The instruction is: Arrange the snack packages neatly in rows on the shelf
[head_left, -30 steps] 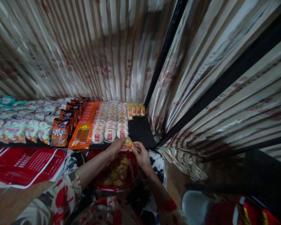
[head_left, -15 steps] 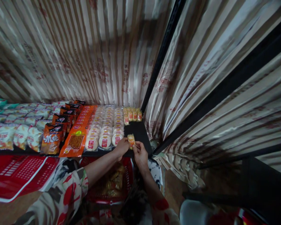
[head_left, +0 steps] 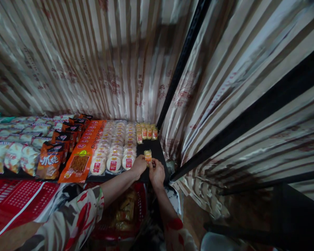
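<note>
Between my two hands is a small yellow snack packet with an orange-red label, standing upright above the black shelf. My left hand pinches its left side, and my right hand grips it from the lower right. Farther back on the shelf, similar yellow packets stand in short rows. Left of my hands lie rows of round white crackers in clear wrappers with red labels.
An orange pack of pretzel sticks, orange-black bags and white snack bags line the shelf leftward. Below, a red basket holds yellow packets. Black posts and striped curtains stand behind and to the right.
The view has shifted slightly, so the shelf goods sit lower and further left. Both hands still hold the yellow packet, now a little closer to the rows behind it.
</note>
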Action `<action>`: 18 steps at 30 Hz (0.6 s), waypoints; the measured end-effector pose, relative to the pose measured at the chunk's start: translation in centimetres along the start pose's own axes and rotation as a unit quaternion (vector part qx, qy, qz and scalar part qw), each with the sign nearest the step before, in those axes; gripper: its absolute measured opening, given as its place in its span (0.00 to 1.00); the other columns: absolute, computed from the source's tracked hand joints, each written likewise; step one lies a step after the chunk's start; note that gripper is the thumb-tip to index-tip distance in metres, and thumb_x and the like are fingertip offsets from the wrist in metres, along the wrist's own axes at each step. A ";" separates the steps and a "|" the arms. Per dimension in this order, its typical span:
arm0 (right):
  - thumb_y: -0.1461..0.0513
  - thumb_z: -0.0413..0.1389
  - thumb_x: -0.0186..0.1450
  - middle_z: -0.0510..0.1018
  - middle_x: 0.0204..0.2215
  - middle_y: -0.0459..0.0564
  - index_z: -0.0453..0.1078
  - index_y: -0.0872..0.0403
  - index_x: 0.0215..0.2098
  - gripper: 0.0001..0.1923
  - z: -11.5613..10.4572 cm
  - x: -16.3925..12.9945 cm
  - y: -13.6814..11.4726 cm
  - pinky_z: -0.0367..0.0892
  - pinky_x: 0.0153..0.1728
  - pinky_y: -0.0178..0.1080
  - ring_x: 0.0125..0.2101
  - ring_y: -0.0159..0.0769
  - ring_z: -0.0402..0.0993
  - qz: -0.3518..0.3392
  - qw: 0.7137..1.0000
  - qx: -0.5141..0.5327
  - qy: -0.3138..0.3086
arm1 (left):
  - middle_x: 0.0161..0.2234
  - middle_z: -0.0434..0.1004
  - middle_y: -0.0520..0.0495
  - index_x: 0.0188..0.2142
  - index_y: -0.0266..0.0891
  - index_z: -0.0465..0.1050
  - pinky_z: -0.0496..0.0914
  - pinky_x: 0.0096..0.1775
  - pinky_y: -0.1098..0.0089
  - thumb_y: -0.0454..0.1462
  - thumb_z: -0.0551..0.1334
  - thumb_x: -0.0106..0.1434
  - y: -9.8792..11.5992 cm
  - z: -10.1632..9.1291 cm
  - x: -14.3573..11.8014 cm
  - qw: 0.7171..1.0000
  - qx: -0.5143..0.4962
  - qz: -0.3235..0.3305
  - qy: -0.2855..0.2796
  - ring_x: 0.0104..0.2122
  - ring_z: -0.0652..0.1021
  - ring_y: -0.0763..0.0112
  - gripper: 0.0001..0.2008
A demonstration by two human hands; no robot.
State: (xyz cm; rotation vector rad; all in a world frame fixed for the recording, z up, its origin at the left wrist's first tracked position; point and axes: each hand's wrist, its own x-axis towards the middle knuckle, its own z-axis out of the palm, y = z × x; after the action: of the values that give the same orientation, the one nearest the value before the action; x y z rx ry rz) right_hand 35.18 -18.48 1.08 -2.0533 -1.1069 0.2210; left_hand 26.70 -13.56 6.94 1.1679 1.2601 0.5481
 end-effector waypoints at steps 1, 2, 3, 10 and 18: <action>0.58 0.46 0.62 0.75 0.34 0.54 0.71 0.56 0.39 0.16 0.2 0.2 0.1 0.65 0.41 0.41 0.35 0.41 0.71 0.002 1.000 0.009 -0.002 | 0.39 0.79 0.44 0.40 0.34 0.73 0.68 0.37 0.75 0.30 0.58 0.56 0.2 0.1 0.2 1.000 0.009 0.001 0.004 0.38 0.77 0.71 0.11; 0.58 0.46 0.62 0.75 0.34 0.55 0.71 0.56 0.39 0.16 0.4 0.5 0.2 0.65 0.40 0.40 0.34 0.40 0.71 0.005 1.000 0.019 -0.004 | 0.40 0.79 0.43 0.39 0.34 0.73 0.68 0.37 0.76 0.29 0.58 0.56 0.4 0.2 0.3 1.000 0.020 0.003 0.008 0.38 0.77 0.70 0.11; 0.58 0.46 0.62 0.75 0.34 0.55 0.71 0.57 0.40 0.16 0.6 0.7 0.2 0.65 0.39 0.39 0.34 0.39 0.71 0.007 1.000 0.026 -0.005 | 0.40 0.79 0.42 0.39 0.33 0.73 0.68 0.37 0.76 0.28 0.57 0.56 0.7 0.3 0.4 0.999 0.029 0.004 0.013 0.38 0.77 0.70 0.12; 0.60 0.47 0.60 0.75 0.34 0.55 0.71 0.58 0.40 0.16 1.4 2.1 0.1 0.67 0.38 0.39 0.32 0.38 0.73 0.022 0.999 0.041 0.003 | 0.35 0.81 0.44 0.35 0.34 0.74 0.69 0.35 0.77 0.25 0.56 0.56 2.5 0.9 0.7 1.000 0.008 -0.002 0.013 0.34 0.79 0.72 0.11; 0.60 0.48 0.60 0.75 0.34 0.54 0.72 0.57 0.40 0.15 2.2 3.9 0.2 0.67 0.38 0.38 0.31 0.37 0.73 0.036 0.998 0.054 0.011 | 0.33 0.81 0.46 0.36 0.35 0.75 0.70 0.39 0.76 0.27 0.59 0.57 3.5 1.7 1.6 0.999 0.018 0.003 0.040 0.36 0.79 0.71 0.09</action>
State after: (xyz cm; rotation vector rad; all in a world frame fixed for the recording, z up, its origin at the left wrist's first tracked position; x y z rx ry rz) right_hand 36.66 -14.29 0.16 -1.9973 -0.9866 0.2862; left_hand 29.58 -11.57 9.14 1.1894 1.3408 0.5833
